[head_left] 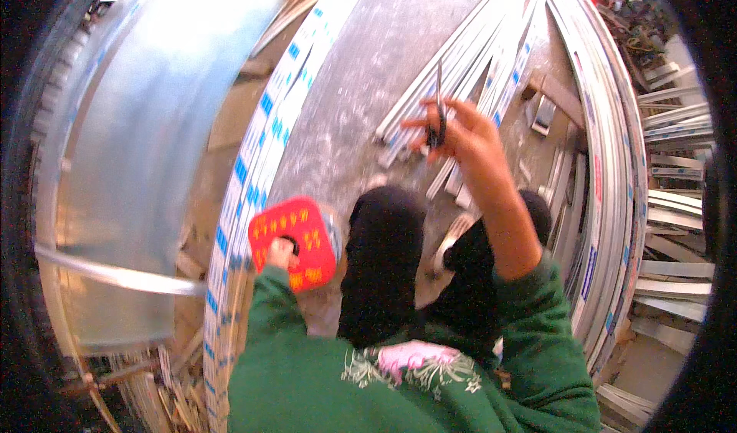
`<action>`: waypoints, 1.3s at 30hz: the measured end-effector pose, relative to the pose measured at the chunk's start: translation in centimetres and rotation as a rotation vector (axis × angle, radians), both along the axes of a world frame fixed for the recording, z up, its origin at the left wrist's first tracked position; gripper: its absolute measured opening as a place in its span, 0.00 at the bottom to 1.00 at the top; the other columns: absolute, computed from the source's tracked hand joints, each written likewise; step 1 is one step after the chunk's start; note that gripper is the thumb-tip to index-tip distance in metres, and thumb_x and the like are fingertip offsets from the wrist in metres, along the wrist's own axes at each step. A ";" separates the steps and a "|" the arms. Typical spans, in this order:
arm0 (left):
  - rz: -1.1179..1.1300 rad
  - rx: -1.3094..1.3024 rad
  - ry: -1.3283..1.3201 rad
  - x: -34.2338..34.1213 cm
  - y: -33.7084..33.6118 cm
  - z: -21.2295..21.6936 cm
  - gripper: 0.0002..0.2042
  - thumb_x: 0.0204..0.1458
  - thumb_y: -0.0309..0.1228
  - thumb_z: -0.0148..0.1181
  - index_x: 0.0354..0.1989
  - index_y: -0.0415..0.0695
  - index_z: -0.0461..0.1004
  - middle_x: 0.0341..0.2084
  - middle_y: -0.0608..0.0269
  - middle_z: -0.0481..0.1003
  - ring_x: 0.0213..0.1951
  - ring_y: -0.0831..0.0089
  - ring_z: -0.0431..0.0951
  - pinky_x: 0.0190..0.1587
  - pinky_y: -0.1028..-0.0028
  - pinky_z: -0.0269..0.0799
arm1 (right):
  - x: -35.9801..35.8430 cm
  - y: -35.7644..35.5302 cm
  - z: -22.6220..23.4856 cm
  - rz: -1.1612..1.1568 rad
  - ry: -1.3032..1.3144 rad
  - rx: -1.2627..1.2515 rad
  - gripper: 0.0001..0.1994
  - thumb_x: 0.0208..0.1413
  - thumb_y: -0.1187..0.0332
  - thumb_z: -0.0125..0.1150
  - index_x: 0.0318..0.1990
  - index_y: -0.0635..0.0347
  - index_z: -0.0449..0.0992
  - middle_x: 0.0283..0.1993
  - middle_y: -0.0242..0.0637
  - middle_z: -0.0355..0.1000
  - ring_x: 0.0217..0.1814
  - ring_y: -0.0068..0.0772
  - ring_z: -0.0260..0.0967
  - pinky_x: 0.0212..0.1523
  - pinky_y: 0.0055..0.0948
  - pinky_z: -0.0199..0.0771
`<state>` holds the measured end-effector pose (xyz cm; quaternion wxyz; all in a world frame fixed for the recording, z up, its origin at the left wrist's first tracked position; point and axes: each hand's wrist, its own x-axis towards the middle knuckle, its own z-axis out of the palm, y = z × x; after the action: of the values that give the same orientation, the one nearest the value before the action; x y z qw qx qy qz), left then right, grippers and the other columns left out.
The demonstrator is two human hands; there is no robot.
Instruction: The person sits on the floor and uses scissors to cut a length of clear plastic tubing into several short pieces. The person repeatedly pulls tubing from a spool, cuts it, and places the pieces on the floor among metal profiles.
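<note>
On the left, my left hand point(278, 255) is closed on a red, rounded-square reel-like piece point(311, 222) with yellow markings. Its fingers are at the dark round hole in the middle, and a pale grey edge shows behind the red face. What is wound behind that face, if anything, is hidden. Farther forward and to the right, my right hand point(474, 135) holds a pair of scissors point(438, 114) by the dark handles, the thin blades pointing away from me. Some of its fingers stretch out past the handles. The scissors are over the floor near white metal strips point(430, 87).
Long white and blue-marked profiles point(261, 118) run along my left, beside a large shiny sheet point(146, 126). More bundled profiles point(614, 149) curve along the right, with stacked offcuts point(675, 218) beyond. Grey concrete floor point(361, 57) lies ahead.
</note>
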<state>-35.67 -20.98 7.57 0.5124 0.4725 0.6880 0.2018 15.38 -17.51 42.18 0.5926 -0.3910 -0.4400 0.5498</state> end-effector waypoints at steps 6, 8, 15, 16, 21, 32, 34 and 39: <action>0.266 -0.154 -0.189 0.0 -1.4 1.4 0.08 0.58 0.28 0.50 0.43 0.45 0.59 0.23 0.50 0.70 0.15 0.56 0.76 0.14 0.59 0.73 | 3.9 2.6 -4.9 -0.319 0.241 -0.540 0.18 0.63 0.61 0.56 0.54 0.64 0.69 0.39 0.43 0.77 0.33 0.27 0.75 0.28 0.21 0.73; 0.380 -0.337 -0.116 -0.1 -1.7 2.3 0.09 0.58 0.29 0.50 0.43 0.46 0.59 0.31 0.49 0.69 0.20 0.54 0.79 0.14 0.58 0.75 | 5.2 3.3 -6.2 -0.184 0.420 -0.487 0.19 0.63 0.60 0.57 0.54 0.64 0.69 0.37 0.44 0.77 0.31 0.30 0.76 0.25 0.21 0.74; 0.684 -0.556 -0.021 0.0 2.4 7.7 0.15 0.55 0.45 0.56 0.37 0.46 0.66 0.25 0.58 0.70 0.19 0.64 0.73 0.15 0.65 0.69 | 9.9 7.9 -9.1 -0.265 0.653 -0.902 0.15 0.65 0.64 0.55 0.53 0.64 0.70 0.38 0.44 0.77 0.34 0.30 0.77 0.28 0.23 0.73; 0.715 -0.572 -0.013 0.1 3.2 9.4 0.18 0.56 0.50 0.56 0.36 0.46 0.65 0.23 0.59 0.69 0.18 0.64 0.73 0.15 0.65 0.68 | 10.3 8.2 -9.1 -0.292 0.644 -0.886 0.15 0.65 0.64 0.55 0.53 0.64 0.70 0.38 0.44 0.77 0.34 0.30 0.77 0.28 0.23 0.73; 0.674 -0.575 0.051 2.4 7.2 19.2 0.31 0.52 0.68 0.50 0.33 0.46 0.63 0.18 0.61 0.66 0.16 0.65 0.71 0.14 0.66 0.65 | 10.7 8.0 -9.5 -0.430 0.596 -0.953 0.17 0.64 0.62 0.58 0.52 0.66 0.70 0.37 0.42 0.77 0.32 0.28 0.76 0.26 0.23 0.72; 0.655 -0.298 -0.011 14.1 18.2 38.8 0.35 0.53 0.68 0.50 0.40 0.41 0.61 0.21 0.53 0.67 0.17 0.59 0.72 0.18 0.63 0.65 | 8.6 1.6 -17.9 -0.415 0.451 -1.014 0.14 0.62 0.63 0.60 0.47 0.65 0.74 0.31 0.43 0.77 0.27 0.33 0.77 0.23 0.28 0.76; 0.675 -0.336 -0.109 16.1 20.7 43.3 0.35 0.52 0.68 0.50 0.40 0.41 0.60 0.27 0.51 0.69 0.22 0.59 0.73 0.21 0.65 0.64 | 8.1 -1.1 -16.6 -0.473 0.459 -0.994 0.13 0.63 0.64 0.58 0.44 0.68 0.73 0.30 0.44 0.77 0.25 0.33 0.77 0.22 0.30 0.76; 0.709 -0.363 -0.290 22.3 25.0 53.6 0.34 0.53 0.69 0.48 0.37 0.44 0.61 0.32 0.50 0.70 0.26 0.63 0.70 0.23 0.69 0.63 | 12.3 -10.4 -5.0 -0.555 0.463 -0.897 0.14 0.63 0.73 0.53 0.56 0.63 0.72 0.38 0.38 0.76 0.33 0.31 0.75 0.26 0.26 0.77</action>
<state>-13.40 4.07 61.20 0.5775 0.0755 0.7533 0.3056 27.70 -27.91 37.15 0.5717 -0.5743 0.0963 0.5780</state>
